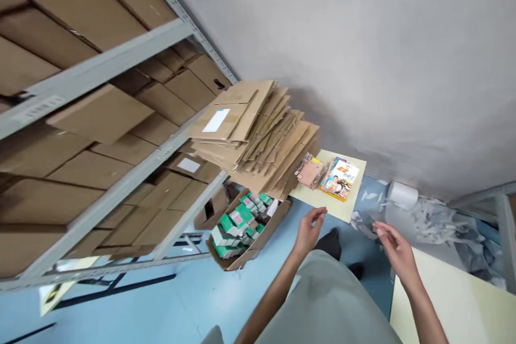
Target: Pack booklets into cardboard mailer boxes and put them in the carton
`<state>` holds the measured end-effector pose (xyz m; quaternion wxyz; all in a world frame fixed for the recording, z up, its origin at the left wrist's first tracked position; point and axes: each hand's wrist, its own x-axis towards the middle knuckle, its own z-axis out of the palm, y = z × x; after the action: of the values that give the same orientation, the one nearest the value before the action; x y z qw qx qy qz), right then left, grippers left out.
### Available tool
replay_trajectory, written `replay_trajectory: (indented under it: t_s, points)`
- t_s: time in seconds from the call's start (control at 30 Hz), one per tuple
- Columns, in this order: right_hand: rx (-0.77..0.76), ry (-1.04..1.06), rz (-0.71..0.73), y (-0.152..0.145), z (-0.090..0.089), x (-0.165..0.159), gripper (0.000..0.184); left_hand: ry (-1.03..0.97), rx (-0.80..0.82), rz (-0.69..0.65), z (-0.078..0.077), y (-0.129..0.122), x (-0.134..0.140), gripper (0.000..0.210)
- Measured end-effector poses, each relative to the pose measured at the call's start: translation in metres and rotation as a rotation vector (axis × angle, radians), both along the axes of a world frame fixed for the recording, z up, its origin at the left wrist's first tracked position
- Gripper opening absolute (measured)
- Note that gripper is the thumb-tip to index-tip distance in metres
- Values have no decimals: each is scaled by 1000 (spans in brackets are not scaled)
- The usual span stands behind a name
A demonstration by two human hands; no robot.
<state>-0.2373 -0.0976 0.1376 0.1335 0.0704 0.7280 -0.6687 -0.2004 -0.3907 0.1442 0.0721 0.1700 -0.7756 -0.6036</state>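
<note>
In the head view, my left hand (309, 232) hovers before the pale yellow table (342, 212), its fingers loosely curved with nothing visible in them. My right hand (398, 251) is raised to the right of it, also bare, with bent fingers and the thumb a little apart. A small pile of colourful booklets (342, 178) lies on the table, nearest my left hand. Beside the booklets sits a pinkish-brown bundle in clear plastic (310, 172). Neither hand touches these items.
A tall stack of flattened cardboard (266, 140) leans left of the table. Below it, an open carton (258, 247) holds green-and-white boxes. Metal shelving (121, 59) with brown boxes fills the left. A white roll (403, 194) and crumpled wrapping (439, 226) lie right, near another pale surface (463, 295).
</note>
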Motion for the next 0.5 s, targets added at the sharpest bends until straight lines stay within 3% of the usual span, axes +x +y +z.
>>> replay_trajectory:
  t_s: [0.1, 0.23, 0.5]
  points:
    - [-9, 13, 49, -25, -4, -14, 69, 7, 15, 66, -11, -17, -9, 43]
    - [9, 2, 74, -57, -12, -37, 72, 14, 44, 58, -32, -41, -44, 38]
    - [246, 25, 10, -106, -64, -113, 75, -155, -61, -129, -91, -74, -138, 30]
